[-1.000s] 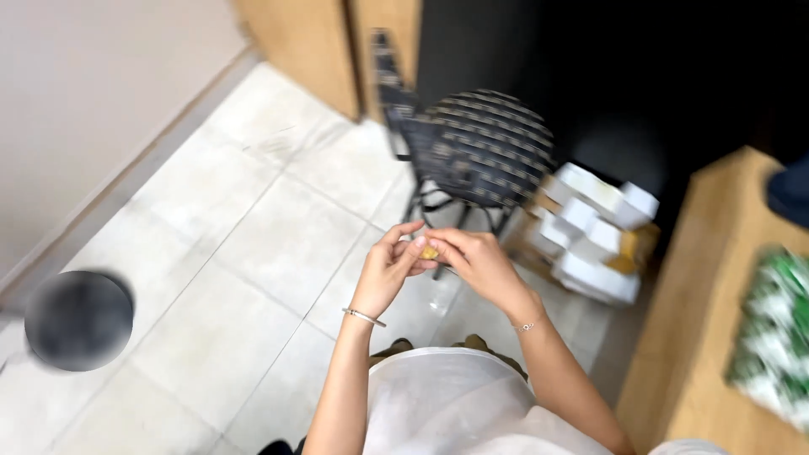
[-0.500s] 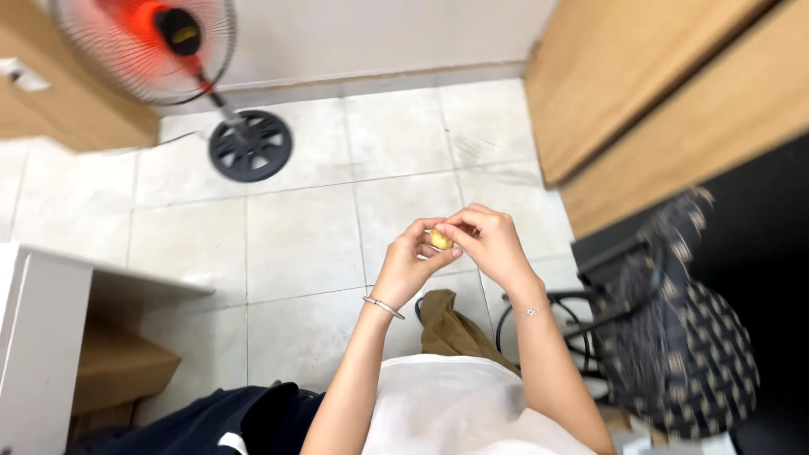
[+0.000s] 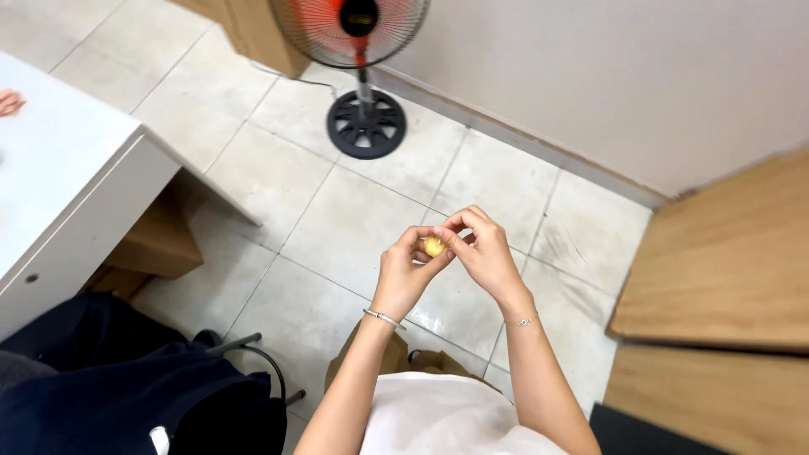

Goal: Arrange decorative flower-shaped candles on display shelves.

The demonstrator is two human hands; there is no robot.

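My left hand (image 3: 404, 274) and my right hand (image 3: 482, 253) meet in front of me above the tiled floor (image 3: 337, 219). Between their fingertips they pinch a small round yellow object (image 3: 434, 246). Most of it is hidden by the fingers, so I cannot tell what it is. Each wrist carries a thin bracelet. Below the hands lie my white clothing (image 3: 447, 421) and brown shoes.
A red standing fan (image 3: 358, 25) with a black round base (image 3: 366, 125) stands ahead by the wall. A white table (image 3: 59, 194) is at the left, with a dark chair and dark clothing (image 3: 126, 388) under it. Wooden furniture (image 3: 725, 278) fills the right.
The view has swung left from the black chair and boxes toward the fan and white table. Both hands stay together on the small yellow object.
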